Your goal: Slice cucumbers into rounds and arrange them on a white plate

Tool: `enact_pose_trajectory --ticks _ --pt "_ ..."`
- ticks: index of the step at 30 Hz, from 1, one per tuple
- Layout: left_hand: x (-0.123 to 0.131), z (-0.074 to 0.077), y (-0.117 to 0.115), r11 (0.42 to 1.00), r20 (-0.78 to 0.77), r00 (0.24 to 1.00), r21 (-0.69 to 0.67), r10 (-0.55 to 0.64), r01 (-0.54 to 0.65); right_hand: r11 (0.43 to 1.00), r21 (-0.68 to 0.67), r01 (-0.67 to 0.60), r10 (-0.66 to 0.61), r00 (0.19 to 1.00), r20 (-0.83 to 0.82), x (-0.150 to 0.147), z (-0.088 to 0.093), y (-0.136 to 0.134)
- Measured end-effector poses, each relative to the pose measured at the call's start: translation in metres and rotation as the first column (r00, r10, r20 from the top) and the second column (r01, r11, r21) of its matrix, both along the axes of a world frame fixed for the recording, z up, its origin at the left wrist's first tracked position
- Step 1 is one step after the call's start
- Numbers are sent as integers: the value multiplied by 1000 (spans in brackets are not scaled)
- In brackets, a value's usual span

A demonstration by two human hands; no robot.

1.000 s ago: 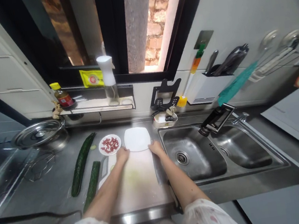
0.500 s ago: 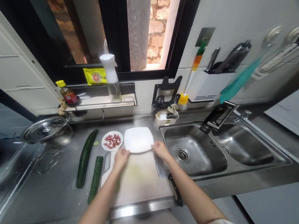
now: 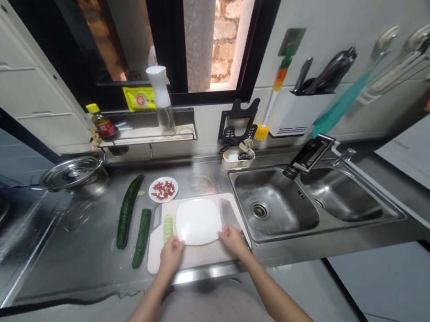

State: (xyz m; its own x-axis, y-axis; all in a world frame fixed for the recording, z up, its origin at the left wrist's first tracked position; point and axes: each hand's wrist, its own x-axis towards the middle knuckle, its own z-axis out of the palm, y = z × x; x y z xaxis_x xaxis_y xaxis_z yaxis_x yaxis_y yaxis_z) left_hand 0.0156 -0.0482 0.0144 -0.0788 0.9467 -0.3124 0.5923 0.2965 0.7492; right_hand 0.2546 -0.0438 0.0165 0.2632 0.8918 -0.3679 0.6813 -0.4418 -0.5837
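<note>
A white square plate (image 3: 198, 221) is over the cutting board (image 3: 199, 257), gripped at its two near corners. My left hand (image 3: 172, 251) pinches the near left corner, and my right hand (image 3: 231, 239) pinches the near right one. Left of the plate, a row of pale green cucumber slices (image 3: 168, 227) lies on the board. A knife (image 3: 228, 213) rests at the board's right side, its handle partly hidden by my right hand. Whether the plate touches the board I cannot tell.
Two cucumbers (image 3: 129, 214) lie left of the board. Behind it sits a small plate of chopped red meat (image 3: 163, 190). A double sink (image 3: 281, 213) is on the right, a lidded steel pot (image 3: 76, 176) at the back left. A shelf (image 3: 144, 137) holds bottles.
Both hands have drawn the white plate toward me, from behind the board to over it. The cucumber slices and knife blade now show on either side, and the view has shifted slightly.
</note>
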Motion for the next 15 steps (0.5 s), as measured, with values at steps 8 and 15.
enact_pose_trajectory --ticks 8,15 --pt "0 -17 -7 1000 -37 999 23 22 -21 999 36 -2 1 1000 24 -3 -6 -8" --pt "4 -21 -5 1000 -110 994 10 4 -3 1000 -6 -1 2 999 53 -5 -4 -6"
